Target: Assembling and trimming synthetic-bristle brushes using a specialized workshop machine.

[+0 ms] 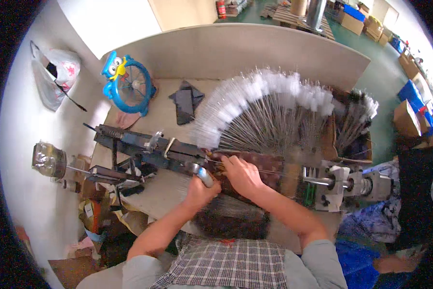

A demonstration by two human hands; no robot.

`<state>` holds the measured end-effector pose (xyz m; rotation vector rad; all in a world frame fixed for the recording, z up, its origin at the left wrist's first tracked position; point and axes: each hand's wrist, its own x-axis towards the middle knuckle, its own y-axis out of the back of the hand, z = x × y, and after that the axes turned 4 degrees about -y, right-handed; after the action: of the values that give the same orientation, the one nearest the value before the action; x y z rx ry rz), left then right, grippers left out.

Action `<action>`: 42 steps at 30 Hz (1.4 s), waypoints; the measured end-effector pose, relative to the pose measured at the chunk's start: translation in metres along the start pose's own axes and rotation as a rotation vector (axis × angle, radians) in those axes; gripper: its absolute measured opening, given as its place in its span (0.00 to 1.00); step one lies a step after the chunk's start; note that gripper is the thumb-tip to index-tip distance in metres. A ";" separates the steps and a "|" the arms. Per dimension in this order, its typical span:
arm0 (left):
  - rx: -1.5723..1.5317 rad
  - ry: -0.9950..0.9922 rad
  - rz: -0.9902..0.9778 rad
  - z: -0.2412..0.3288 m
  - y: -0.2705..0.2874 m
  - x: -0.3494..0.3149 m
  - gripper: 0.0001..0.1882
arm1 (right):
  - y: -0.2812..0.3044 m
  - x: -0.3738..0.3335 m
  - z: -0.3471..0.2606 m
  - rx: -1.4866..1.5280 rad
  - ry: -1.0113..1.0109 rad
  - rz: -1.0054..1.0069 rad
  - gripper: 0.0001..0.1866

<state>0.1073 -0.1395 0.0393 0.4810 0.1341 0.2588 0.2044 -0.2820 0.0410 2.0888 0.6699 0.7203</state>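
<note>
"Silver-blue, that short metal cylinder [204, 175] in the head view: which hand has it?"

"The left hand [201, 192], fingers wrapped round it, just beside the right end of the long dark metal rail [139, 143]."

"And the right hand [244, 177]?"

"Fingers bent, tips lowered just past the rail's right end. They seem to meet at a thin wire [276, 172], but blur hides whether they pinch it."

"Where does the wire lead?"

"Away from the rail, rightward toward a shiny steel spindle [318, 181]. I can't tell if it joins."

"How far along is the work?"

"Partway, I'd judge. Beyond and right of the rail spreads a big fan of white-tufted, wire-stemmed brushes [269, 91]; darker bristles show by a brown cardboard box [335, 144] farther right. Whether the brushes are finished or waiting doesn't show. A dark bundle of thin strands [233, 212] lies nearer the person than the rail, so more is probably left."
</note>
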 end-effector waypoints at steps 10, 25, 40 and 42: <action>-0.981 0.429 0.581 -0.100 0.099 -0.051 0.13 | 0.033 -0.016 -0.005 0.178 0.092 -0.209 0.11; -1.111 0.270 0.763 -0.108 0.101 -0.056 0.05 | 0.087 -0.010 -0.025 0.093 0.172 0.024 0.10; -0.867 0.033 0.029 0.049 -0.060 0.004 0.11 | 0.111 -0.019 0.014 0.628 -0.383 -0.145 0.10; -0.814 0.003 0.048 0.050 -0.058 0.004 0.11 | 0.112 -0.019 0.015 0.492 -0.188 -0.115 0.09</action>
<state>0.1331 -0.2096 0.0559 -0.3253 0.0122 0.3350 0.2251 -0.3621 0.1208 2.4965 0.9213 0.3045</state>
